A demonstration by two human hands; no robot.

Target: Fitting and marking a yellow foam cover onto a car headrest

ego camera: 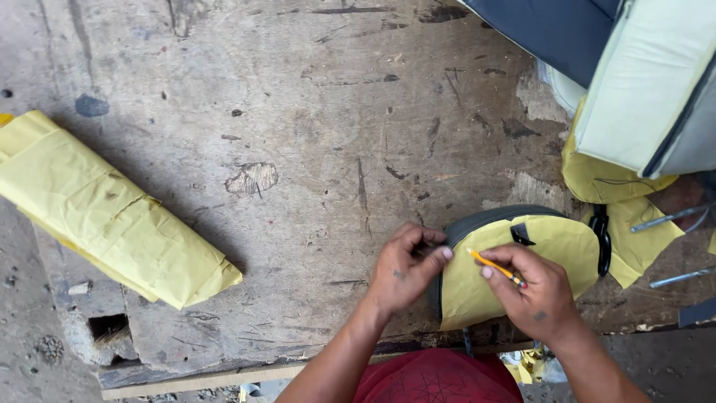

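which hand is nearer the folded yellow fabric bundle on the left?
Left. The left hand lies just right of the folded yellow fabric bundle; the right hand, holding a yellow pencil, sits farther right over the yellow curved panel.

Soft even daylight, no glare. Weak shadow under folded yellow fabric (112, 213), falling to lower right. Centre sharp; slight blur and bending at frame edges.

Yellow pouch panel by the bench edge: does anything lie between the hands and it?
Nothing visible does. The left hand rests its fingertips on the grey rim of the yellow pouch panel, and the right hand lies over the panel, holding a yellow pencil whose tip points at the panel's left edge.
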